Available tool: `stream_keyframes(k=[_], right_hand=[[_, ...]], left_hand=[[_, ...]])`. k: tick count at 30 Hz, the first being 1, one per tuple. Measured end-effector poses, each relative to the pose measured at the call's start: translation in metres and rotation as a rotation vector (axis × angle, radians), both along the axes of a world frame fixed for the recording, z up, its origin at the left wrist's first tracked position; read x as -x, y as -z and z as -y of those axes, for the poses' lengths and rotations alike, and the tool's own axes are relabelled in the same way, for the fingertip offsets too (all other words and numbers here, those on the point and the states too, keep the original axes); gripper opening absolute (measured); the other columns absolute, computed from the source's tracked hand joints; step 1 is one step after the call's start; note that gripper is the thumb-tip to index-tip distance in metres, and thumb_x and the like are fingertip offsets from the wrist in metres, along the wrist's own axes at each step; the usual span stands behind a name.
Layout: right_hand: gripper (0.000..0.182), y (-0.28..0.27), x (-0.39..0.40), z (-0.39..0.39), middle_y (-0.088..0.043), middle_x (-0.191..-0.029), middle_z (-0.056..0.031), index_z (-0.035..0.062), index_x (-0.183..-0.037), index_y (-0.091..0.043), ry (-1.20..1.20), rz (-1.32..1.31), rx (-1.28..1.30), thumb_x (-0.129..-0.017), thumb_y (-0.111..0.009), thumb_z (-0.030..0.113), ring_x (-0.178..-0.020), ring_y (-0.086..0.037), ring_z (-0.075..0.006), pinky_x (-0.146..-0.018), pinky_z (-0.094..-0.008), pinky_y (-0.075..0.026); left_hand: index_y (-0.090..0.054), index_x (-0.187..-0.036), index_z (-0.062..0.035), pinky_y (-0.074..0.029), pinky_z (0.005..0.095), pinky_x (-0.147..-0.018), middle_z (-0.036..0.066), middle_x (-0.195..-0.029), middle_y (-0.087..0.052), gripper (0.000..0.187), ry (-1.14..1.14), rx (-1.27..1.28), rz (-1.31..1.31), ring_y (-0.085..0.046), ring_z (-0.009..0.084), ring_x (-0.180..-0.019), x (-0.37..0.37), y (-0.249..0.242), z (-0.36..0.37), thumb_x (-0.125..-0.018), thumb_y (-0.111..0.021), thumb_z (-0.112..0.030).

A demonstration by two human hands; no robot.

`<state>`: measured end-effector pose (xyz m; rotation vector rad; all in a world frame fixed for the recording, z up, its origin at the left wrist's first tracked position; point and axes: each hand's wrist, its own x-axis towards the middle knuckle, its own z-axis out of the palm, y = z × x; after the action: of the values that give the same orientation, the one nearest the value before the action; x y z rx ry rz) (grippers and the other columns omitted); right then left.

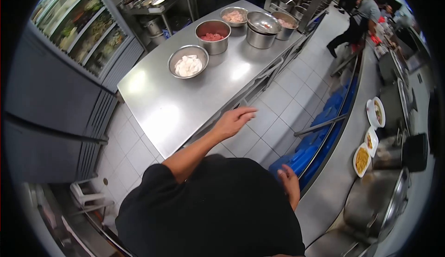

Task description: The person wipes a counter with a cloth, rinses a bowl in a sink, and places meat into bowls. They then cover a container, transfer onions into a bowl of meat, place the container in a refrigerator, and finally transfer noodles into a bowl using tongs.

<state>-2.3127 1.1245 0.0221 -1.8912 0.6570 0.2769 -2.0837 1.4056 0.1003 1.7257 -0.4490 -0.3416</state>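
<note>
My left hand (pixel 233 122) is held in the air past the near edge of the steel table (pixel 153 104), its fingers apart and holding nothing. Low on the right, near the edge of the steel counter (pixel 320 210), my right hand (pixel 290 183) hangs with fingers apart, nothing in it. On the table stand a bowl of white food (pixel 188 65), a pot of red meat (pixel 212 38), a bowl of pale pink meat (pixel 234 17), a steel bowl on a pot (pixel 263 25) and another pot of pink food (pixel 286 21).
Dishes with food (pixel 361 159) and large pots (pixel 371 201) are on the right counter, with blue containers (pixel 320 127) below. A glass-door fridge (pixel 83 25) stands at the left. Several people (pixel 364 21) are at the back right. A white stool (pixel 88 194) is lower left.
</note>
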Motion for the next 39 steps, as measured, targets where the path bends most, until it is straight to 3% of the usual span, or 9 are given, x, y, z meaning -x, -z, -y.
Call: stream_keyframes(k=[5, 9, 15, 22, 23, 27, 30, 34, 39], right_hand=[[0.052, -0.025, -0.069, 0.078, -0.069, -0.110, -0.0220, -0.0009, -0.131, -0.056, -0.149, 0.042, 0.231, -0.091, -0.066, 0.032, -0.104, -0.066, -0.0270, -0.090, -0.0342, -0.050], [0.053, -0.018, -0.115, 0.108, -0.068, -0.112, -0.0233, -0.0003, -0.131, -0.056, -0.079, 0.054, 0.036, -0.091, -0.066, 0.033, -0.104, -0.067, -0.0283, -0.090, -0.0353, -0.051], [0.052, 0.028, -0.180, 0.133, -0.068, -0.113, -0.0236, 0.0016, -0.130, -0.057, -0.326, -0.061, 0.132, -0.090, -0.067, 0.034, -0.107, -0.067, -0.0301, -0.091, -0.0364, -0.051], [0.052, 0.004, -0.271, 0.168, -0.067, -0.117, -0.0217, 0.0030, -0.131, -0.058, -0.219, -0.159, 0.126, -0.091, -0.065, 0.035, -0.109, -0.066, -0.0301, -0.093, -0.0362, -0.050], [0.052, 0.003, -0.282, 0.177, -0.067, -0.117, -0.0215, 0.0031, -0.131, -0.057, -0.223, -0.149, 0.189, -0.091, -0.065, 0.035, -0.109, -0.066, -0.0298, -0.092, -0.0360, -0.050], [0.053, -0.007, -0.328, 0.185, -0.067, -0.116, -0.0239, 0.0012, -0.131, -0.057, -0.216, -0.176, 0.203, -0.091, -0.064, 0.036, -0.109, -0.065, -0.0318, -0.092, -0.0369, -0.049], [0.054, -0.001, -0.364, 0.190, -0.066, -0.117, -0.0252, 0.0026, -0.131, -0.058, -0.364, -0.166, 0.250, -0.091, -0.063, 0.038, -0.108, -0.065, -0.0337, -0.091, -0.0389, -0.050], [0.053, 0.008, -0.407, 0.198, -0.065, -0.118, -0.0263, 0.0040, -0.130, -0.058, -0.444, -0.194, 0.267, -0.090, -0.063, 0.038, -0.109, -0.065, -0.0352, -0.091, -0.0408, -0.050], [0.052, -0.011, -0.464, 0.188, -0.068, -0.110, -0.0239, 0.0041, -0.130, -0.058, -0.490, -0.130, 0.276, -0.091, -0.063, 0.037, -0.105, -0.066, -0.0335, -0.089, -0.0387, -0.050]], left_hand=[[-0.063, -0.125, -0.0086, -0.048, 0.0299, -0.090, 0.008, -0.112, -0.070, 0.030, 0.160, -0.133, 0.173, -0.065, 0.0185, -0.106, -0.013, -0.027, 0.066, -0.100, -0.054, -0.024], [-0.063, -0.125, -0.0088, -0.049, 0.0302, -0.090, 0.006, -0.108, -0.071, 0.030, 0.177, -0.175, 0.135, -0.065, 0.0170, -0.103, -0.049, -0.015, 0.077, -0.100, -0.056, -0.024], [-0.053, -0.137, -0.0075, -0.050, 0.0290, -0.086, 0.007, -0.104, -0.070, 0.042, -0.312, -0.134, 0.106, -0.063, 0.0143, -0.090, -0.185, -0.025, 0.058, -0.099, -0.056, -0.026], [-0.042, -0.145, -0.0049, -0.053, 0.0306, -0.071, 0.013, -0.098, -0.071, 0.071, -0.596, -0.328, 0.107, -0.066, 0.0149, -0.081, -0.341, -0.046, 0.074, -0.092, -0.062, -0.047], [-0.046, -0.141, -0.0048, -0.055, 0.0330, -0.072, 0.014, -0.089, -0.071, 0.063, -0.593, -0.422, 0.119, -0.068, 0.0177, -0.075, -0.355, -0.045, 0.078, -0.092, -0.059, -0.043], [-0.051, -0.130, -0.0062, -0.048, 0.0518, -0.090, 0.029, -0.101, -0.066, 0.050, -0.570, -0.529, 0.077, -0.062, 0.0468, -0.101, -0.393, -0.031, 0.080, -0.086, -0.054, -0.030], [-0.052, -0.130, -0.0043, -0.050, 0.0505, -0.084, 0.029, -0.096, -0.067, 0.051, -0.649, -0.497, 0.118, -0.066, 0.0448, -0.091, -0.393, -0.054, 0.073, -0.084, -0.053, -0.027], [-0.054, -0.130, -0.0046, -0.047, 0.0256, -0.048, 0.005, -0.071, -0.063, 0.041, -0.792, 0.178, 0.074, -0.058, 0.0110, -0.055, -0.407, -0.072, 0.023, -0.091, -0.052, -0.016], [-0.047, -0.139, -0.0044, -0.051, 0.0231, -0.059, 0.007, -0.090, -0.069, 0.046, -0.805, 0.408, 0.060, -0.065, 0.0105, -0.074, -0.395, -0.100, -0.005, -0.093, -0.051, -0.008]])
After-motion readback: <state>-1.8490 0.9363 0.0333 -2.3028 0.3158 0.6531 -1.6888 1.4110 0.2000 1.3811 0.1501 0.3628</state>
